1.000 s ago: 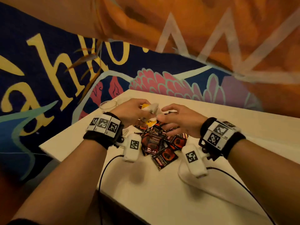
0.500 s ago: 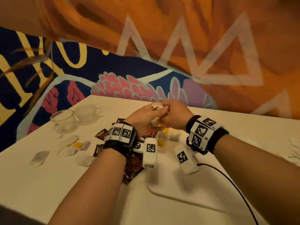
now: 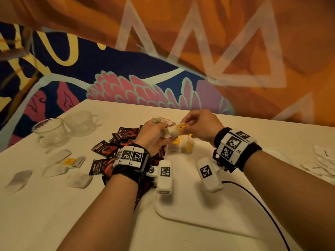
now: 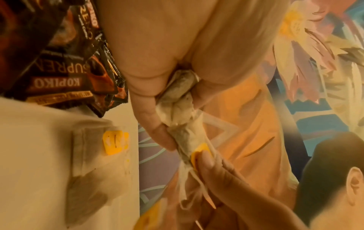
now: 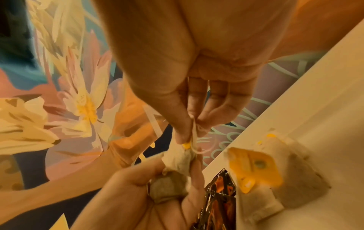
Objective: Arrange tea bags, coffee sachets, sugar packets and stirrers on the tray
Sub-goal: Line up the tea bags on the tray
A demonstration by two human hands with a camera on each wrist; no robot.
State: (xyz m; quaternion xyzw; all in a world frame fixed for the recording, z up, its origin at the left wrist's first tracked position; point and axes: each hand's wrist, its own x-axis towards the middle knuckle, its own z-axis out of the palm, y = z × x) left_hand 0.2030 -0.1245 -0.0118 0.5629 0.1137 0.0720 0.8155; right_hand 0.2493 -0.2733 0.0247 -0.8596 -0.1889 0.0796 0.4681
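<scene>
1. The left hand [image 3: 154, 134] clutches a bunch of tea bags [image 4: 177, 96] in curled fingers, above the coffee sachets [image 3: 108, 149].
2. The right hand [image 3: 199, 126] pinches one bag's yellow tag [image 3: 182, 126], apparently drawing it free.
3. Next move, likely: lay it beside those on the tray [image 3: 199, 214], just below.

Tea bags [image 3: 167, 130] bunched, held above the table; two more [image 3: 182, 146] lie on the white tray [image 3: 181, 211]. Dark coffee sachets [image 3: 116, 147] heaped just left of it.
</scene>
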